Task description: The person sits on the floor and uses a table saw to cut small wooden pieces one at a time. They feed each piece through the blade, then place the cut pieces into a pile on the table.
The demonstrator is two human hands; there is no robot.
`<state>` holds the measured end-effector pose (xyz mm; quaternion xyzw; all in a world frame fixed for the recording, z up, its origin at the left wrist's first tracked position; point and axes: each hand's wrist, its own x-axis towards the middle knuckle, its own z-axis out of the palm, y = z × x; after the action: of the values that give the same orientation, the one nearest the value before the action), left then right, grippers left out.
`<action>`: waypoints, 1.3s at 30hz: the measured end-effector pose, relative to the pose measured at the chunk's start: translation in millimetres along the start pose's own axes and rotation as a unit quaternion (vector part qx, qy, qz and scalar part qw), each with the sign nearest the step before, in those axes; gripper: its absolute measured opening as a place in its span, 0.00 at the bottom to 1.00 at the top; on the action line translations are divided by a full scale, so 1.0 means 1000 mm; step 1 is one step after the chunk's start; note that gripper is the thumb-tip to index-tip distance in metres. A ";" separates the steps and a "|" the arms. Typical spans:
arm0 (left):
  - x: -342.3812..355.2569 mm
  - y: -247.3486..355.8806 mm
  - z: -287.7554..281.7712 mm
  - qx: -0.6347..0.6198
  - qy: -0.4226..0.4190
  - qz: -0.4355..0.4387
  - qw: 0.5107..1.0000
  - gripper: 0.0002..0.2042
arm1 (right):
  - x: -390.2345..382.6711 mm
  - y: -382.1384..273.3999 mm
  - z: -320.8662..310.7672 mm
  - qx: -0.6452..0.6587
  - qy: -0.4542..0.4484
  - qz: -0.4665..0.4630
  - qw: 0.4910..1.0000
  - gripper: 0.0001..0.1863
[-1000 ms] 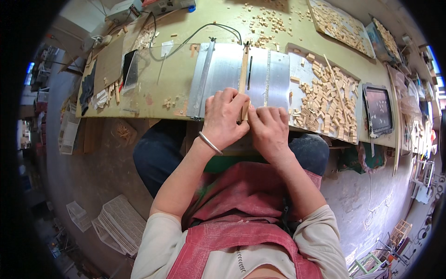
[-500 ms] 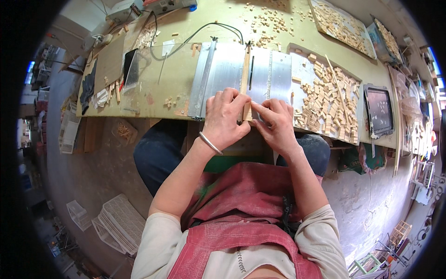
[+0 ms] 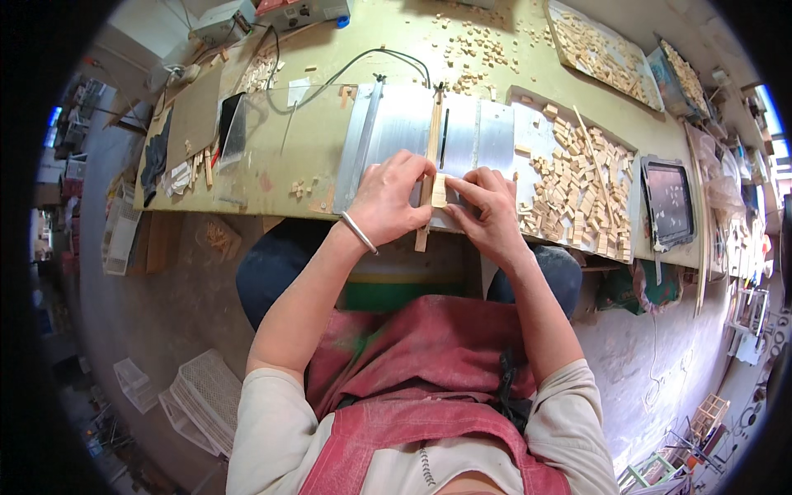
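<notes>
My left hand (image 3: 388, 200), with a metal bangle on the wrist, grips a long thin wooden strip (image 3: 431, 148) that runs across a flat metal saw table (image 3: 396, 128). My right hand (image 3: 487, 210) pinches a small pale wooden block (image 3: 440, 190) and presses it against the strip, beside the dark blade slot (image 3: 445, 139). Both hands sit at the near edge of the metal table.
A heap of small cut wooden blocks (image 3: 582, 186) lies right of my hands, next to a tablet (image 3: 670, 204). More blocks fill trays at the far right (image 3: 601, 51) and are strewn over the green workbench (image 3: 272, 165). Cables and grey boxes (image 3: 272, 12) are at the back.
My right hand has shifted slightly away from me with the small block, which now shows between my fingers against the strip. My left hand stays on the strip.
</notes>
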<state>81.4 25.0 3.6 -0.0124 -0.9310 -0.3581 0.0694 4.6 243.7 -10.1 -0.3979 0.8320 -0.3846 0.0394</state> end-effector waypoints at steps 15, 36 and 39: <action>0.027 -0.010 0.005 -0.022 0.010 -0.010 1.000 0.19 | 0.021 0.011 0.001 -0.005 0.014 -0.014 1.000 0.21; 0.057 -0.019 0.001 -0.042 -0.001 -0.036 0.998 0.18 | 0.047 0.025 -0.001 -0.016 0.014 0.001 1.000 0.20; 0.061 -0.022 0.002 -0.042 0.002 -0.035 0.998 0.18 | 0.051 0.027 -0.001 -0.013 0.020 -0.007 1.000 0.20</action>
<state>19.4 8.3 -3.9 0.0180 -0.9148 -0.3994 0.0579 -47.8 219.6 -15.6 -0.3960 0.8350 -0.3818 0.0151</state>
